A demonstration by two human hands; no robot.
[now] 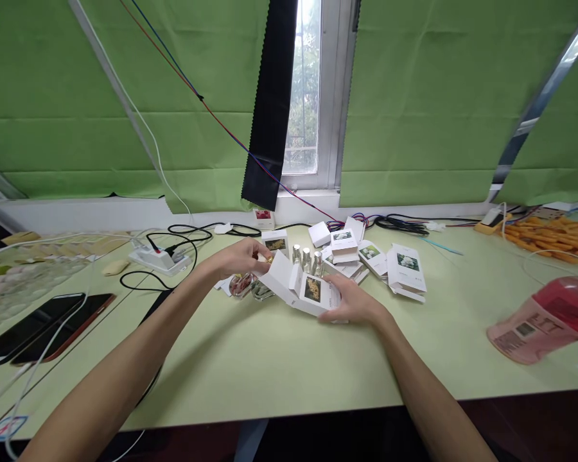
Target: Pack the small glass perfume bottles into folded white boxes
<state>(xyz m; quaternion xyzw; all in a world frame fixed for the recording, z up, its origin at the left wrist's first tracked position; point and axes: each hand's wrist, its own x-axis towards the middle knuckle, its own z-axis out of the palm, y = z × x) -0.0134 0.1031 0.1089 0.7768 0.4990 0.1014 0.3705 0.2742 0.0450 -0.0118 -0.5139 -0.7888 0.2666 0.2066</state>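
Observation:
My right hand point(349, 300) grips the right end of a white carton point(328, 296) with a yellow flower picture. The carton is tilted above the table, and its end flaps stand open on the left. Beside those flaps my left hand point(243, 256) is closed in a pinch; a small gold-coloured bit shows at its fingertips, but the rest is hidden. Below the left hand lie flat glass bottles, one with reddish contents point(241, 286) and one darker point(262, 292). Several slim glass bottles with silver caps point(306, 260) stand just behind the carton.
More white cartons point(406, 264) lie piled behind and right of my hands. A power strip point(160, 260) with black cables sits at left, near two phones point(62, 327). At right are a pink, red-lidded container point(542, 321) and a heap of orange pieces point(553, 237).

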